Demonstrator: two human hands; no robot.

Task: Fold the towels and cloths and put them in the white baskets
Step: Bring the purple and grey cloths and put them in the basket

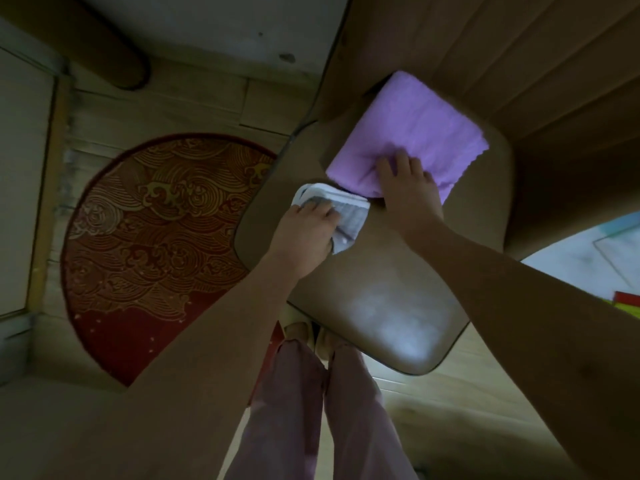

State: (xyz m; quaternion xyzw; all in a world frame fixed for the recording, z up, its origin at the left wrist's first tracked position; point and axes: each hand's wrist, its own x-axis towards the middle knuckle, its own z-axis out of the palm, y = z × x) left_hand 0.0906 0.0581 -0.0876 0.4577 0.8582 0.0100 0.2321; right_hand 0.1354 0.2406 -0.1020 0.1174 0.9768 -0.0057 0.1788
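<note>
— Start at the left. What lies on the floor?

— A round red rug point(145, 244) with gold wave patterns lies on pale wooden floorboards point(194, 98), just beside the brown padded seat point(381, 299) that carries the cloths. The picture is dim and a little blurred.

— And the first cloth?

— A white and grey cloth point(346, 216) lies at the seat's left edge, folded small, with a white rounded border towards the far side. The left hand point(304, 233) rests on top of it, palm down. Its fingers bend over the grey part, but I cannot tell whether they grip the cloth or only press it.

— What is next to it?

— A purple towel point(412, 133), folded into a thick rectangle with a wavy edge on its right side. It lies on the far part of the seat, its near corner just beside the white and grey cloth. The right hand point(405, 178) lies flat on the towel's near edge, fingers spread and pressing down.

— So the two hands are apart?

— Yes, one on each cloth, close together, forearms reaching in from below. Pink trouser legs point(311, 403) show at the bottom, and a brown panelled wall point(519, 46) stands behind the seat. At the far right edge is something pale with bright coloured bits point(623, 299), too small to name.
</note>
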